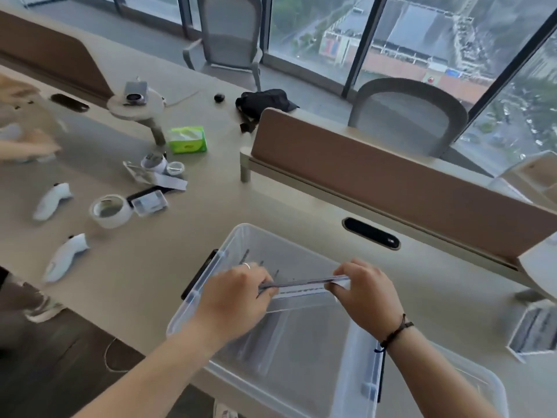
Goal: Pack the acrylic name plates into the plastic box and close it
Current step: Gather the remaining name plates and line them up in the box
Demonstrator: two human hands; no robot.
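Note:
A clear plastic box (241,233) stands open on the desk in front of me, with a black latch (199,274) on its left side. Both hands hold one clear acrylic name plate (304,292) over the box's inside, my left hand (238,294) pinching its left end and my right hand (367,294) its right end. Several more plates lie flat on the box's bottom (271,342). The clear lid (470,384) lies to the right of the box, partly under my right forearm. More name plates (533,330) sit at the right edge of the desk.
A brown divider panel (391,182) runs behind the box, with a black cable slot (370,233) before it. To the left lie a tape roll (110,211), two white controllers (64,257), a green tissue pack (188,139) and small clutter. Another person's hand (33,146) is at far left.

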